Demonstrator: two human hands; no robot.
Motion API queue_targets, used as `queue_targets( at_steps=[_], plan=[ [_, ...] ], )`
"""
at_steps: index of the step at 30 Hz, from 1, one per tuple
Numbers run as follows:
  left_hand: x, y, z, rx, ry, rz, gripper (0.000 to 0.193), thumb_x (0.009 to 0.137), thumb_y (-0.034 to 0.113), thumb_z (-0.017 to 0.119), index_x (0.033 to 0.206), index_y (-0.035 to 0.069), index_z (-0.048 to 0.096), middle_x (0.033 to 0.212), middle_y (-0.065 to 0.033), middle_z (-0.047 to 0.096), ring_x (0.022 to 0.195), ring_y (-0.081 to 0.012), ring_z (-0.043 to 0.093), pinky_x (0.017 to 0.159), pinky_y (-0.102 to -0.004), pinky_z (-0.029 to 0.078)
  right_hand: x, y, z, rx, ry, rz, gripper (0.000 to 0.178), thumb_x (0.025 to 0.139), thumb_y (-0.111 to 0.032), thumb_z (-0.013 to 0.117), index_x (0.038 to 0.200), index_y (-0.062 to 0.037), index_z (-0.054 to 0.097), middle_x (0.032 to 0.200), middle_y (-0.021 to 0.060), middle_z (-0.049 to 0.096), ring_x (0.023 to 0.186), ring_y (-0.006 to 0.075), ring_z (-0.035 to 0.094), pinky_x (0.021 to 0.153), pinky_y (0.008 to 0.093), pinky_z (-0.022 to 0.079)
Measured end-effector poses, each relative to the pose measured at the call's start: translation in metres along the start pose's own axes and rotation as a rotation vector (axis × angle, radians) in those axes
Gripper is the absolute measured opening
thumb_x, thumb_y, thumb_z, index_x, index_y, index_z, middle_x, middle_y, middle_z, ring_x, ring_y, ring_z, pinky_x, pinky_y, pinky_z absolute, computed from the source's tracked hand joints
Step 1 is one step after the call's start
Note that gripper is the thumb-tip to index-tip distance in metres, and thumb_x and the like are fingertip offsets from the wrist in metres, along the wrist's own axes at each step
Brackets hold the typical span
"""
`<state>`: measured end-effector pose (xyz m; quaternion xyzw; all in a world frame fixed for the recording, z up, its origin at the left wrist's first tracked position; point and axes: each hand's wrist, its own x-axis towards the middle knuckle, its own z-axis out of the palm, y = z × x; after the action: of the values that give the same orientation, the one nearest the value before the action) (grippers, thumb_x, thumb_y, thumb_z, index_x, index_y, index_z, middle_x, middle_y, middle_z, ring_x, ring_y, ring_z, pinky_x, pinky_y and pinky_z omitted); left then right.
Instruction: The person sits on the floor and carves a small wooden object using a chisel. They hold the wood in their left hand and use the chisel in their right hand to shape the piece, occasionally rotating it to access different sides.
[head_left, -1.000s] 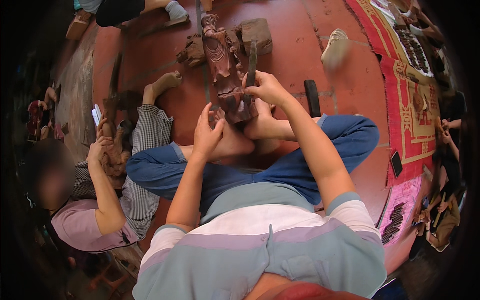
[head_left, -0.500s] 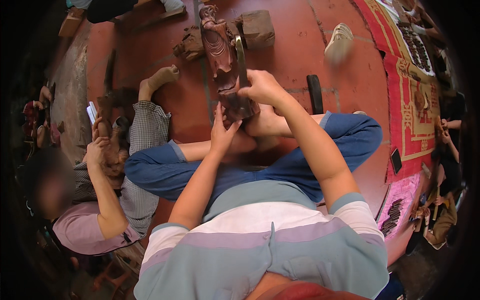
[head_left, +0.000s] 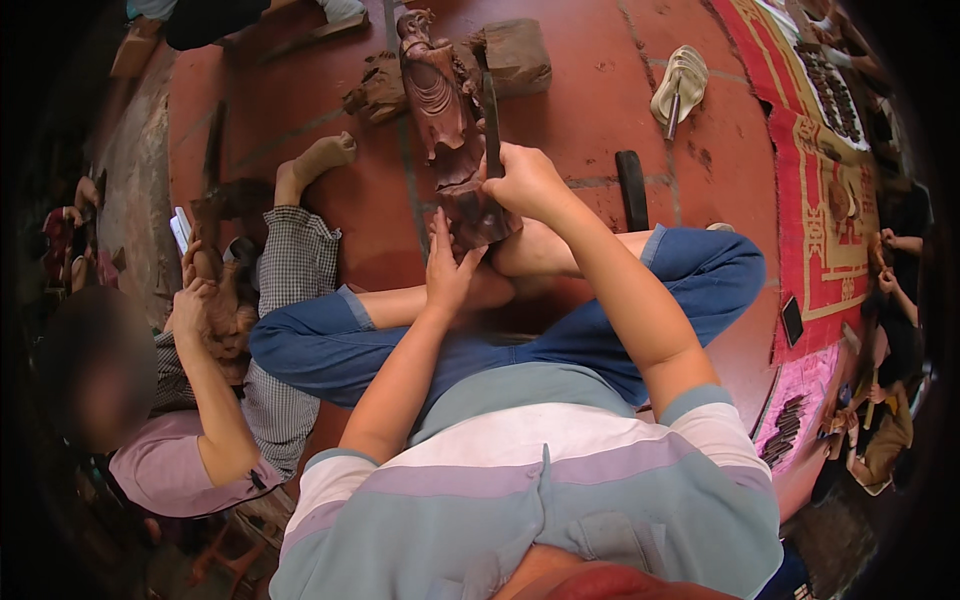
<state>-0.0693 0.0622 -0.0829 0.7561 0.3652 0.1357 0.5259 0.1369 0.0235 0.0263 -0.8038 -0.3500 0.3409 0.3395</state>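
A carved reddish-brown wooden statue (head_left: 435,105) of a robed figure lies in front of me, its head end away from me beside rough wood blocks. Its uncarved-looking base (head_left: 475,217) is close to my bare feet. The thumb and fingers of my left hand (head_left: 449,265) are set against the left and near sides of that base, gripping it. My right hand (head_left: 527,182) is closed round a long, flat metal tool (head_left: 490,115), which stands up along the statue's right side. Its dark narrow side shows now; whether it is a file or a blade I cannot tell.
Rough wood blocks (head_left: 515,57) lie behind the statue. On the tiled floor to the right are a dark bar (head_left: 631,190) and a pale sandal (head_left: 680,85). A co-worker (head_left: 215,420) sits close on my left, holding a carving. A red patterned mat (head_left: 820,240) bears a phone (head_left: 792,321).
The flat tool has turned from its shiny face to its dark narrow side, and my right hand has shifted slightly. My left hand stays at the base.
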Motion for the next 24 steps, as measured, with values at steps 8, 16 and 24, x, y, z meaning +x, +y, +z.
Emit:
queue_targets(
  at_steps=[8,16,24],
  plan=[
    [0.003,-0.002,0.001,0.043,-0.003,0.002,0.089,0.084,0.022,0.071,0.151,0.007,0.015,0.140,-0.0193,0.043,0.114,-0.0286,0.055,0.093,-0.0350,0.046,0.018,0.018,-0.002,0.047,0.054,0.044,0.017,0.074,-0.014,0.064,0.090,-0.0085,0.066,0.084,0.0185,0.068,0.086,0.0339,0.066,0.078,0.0431,0.050],
    [0.004,0.004,0.000,0.059,-0.006,-0.004,0.089,0.084,0.025,0.071,0.151,0.008,0.015,0.140,-0.0200,0.042,0.115,-0.0301,0.054,0.095,-0.0356,0.045,0.007,0.033,-0.004,0.176,-0.049,-0.145,0.016,0.076,-0.007,0.067,0.091,-0.0044,0.061,0.081,0.0110,0.065,0.075,0.0208,0.064,0.070,0.0336,0.049],
    [0.003,0.001,0.000,0.109,-0.007,-0.037,0.090,0.083,0.032,0.070,0.151,0.007,0.016,0.142,-0.0271,0.038,0.130,-0.0412,0.039,0.107,-0.0422,0.034,-0.003,0.049,0.002,0.483,-0.139,-0.045,0.014,0.081,-0.007,0.067,0.094,-0.0058,0.060,0.085,0.0004,0.060,0.080,0.0107,0.057,0.072,0.0283,0.047]
  ],
)
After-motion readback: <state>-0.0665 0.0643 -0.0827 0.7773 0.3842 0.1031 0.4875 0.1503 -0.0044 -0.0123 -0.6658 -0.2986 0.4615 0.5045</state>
